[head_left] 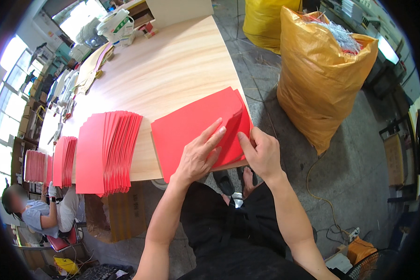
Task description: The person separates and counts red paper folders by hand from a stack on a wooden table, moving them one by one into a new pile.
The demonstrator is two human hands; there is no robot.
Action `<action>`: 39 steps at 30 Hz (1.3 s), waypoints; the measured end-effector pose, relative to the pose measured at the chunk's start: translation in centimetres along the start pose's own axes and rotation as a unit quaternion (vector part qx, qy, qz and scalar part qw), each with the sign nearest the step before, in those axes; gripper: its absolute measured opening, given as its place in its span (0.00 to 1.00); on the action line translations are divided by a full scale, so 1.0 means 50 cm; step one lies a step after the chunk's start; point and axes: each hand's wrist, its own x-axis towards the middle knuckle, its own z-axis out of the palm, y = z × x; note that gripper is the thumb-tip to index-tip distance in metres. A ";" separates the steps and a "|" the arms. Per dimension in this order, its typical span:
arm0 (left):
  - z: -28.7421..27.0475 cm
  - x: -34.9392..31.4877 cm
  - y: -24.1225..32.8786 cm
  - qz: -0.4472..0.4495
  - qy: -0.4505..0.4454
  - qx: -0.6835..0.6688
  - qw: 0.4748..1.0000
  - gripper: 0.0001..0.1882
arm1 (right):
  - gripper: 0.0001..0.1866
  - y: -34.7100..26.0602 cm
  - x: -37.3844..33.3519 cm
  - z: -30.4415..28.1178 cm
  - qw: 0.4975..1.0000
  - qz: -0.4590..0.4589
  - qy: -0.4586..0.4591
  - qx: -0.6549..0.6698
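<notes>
A stack of red paper sheets (186, 122) lies at the table's near right edge, its right side bent up into a curl. My left hand (197, 156) rests on top with its fingers stretched out, the fingertips against the raised fold. At the stack's right edge, my right hand (262, 151) pinches the sheets, its thumb on top and its other fingers curled at the rim. How many sheets are in that grip cannot be made out.
Left of my hands, a fanned pile of red sheets (91, 154) overhangs the front edge of the wooden table (172, 60), with smaller red stacks (64, 158) beyond. A white bucket (116, 29) stands far left. A filled orange sack (319, 79) stands right; a person (41, 215) sits at lower left.
</notes>
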 end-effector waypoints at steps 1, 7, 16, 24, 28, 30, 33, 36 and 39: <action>0.003 -0.004 -0.006 0.002 -0.006 0.002 1.000 0.24 | 0.22 0.005 0.004 0.002 0.998 0.033 0.002 0.049; -0.005 -0.002 -0.011 0.021 -0.063 0.017 0.998 0.18 | 0.20 -0.019 0.019 -0.013 0.863 0.256 -0.073 0.430; -0.002 -0.004 -0.012 0.002 -0.021 -0.021 1.000 0.28 | 0.18 -0.020 0.019 -0.015 0.867 0.246 -0.087 0.425; -0.007 0.001 -0.006 -0.027 -0.020 -0.053 0.998 0.27 | 0.19 0.005 -0.036 -0.011 0.989 0.015 0.142 0.037; -0.007 0.000 -0.008 -0.027 -0.020 -0.053 0.998 0.27 | 0.15 0.020 -0.053 -0.005 0.959 -0.178 0.193 -0.103; -0.008 0.002 -0.006 -0.022 -0.018 -0.051 0.998 0.28 | 0.10 0.021 -0.067 -0.005 0.962 -0.168 0.186 -0.109; -0.008 0.005 -0.002 -0.019 -0.016 -0.050 0.998 0.29 | 0.07 0.020 -0.070 -0.007 0.957 -0.179 0.195 -0.118; -0.008 0.004 -0.002 -0.022 -0.018 -0.049 0.998 0.30 | 0.06 0.023 -0.075 -0.005 0.956 -0.186 0.196 -0.117; -0.007 0.003 -0.004 -0.024 -0.014 -0.054 0.998 0.30 | 0.05 0.021 -0.084 -0.007 0.959 -0.175 0.188 -0.119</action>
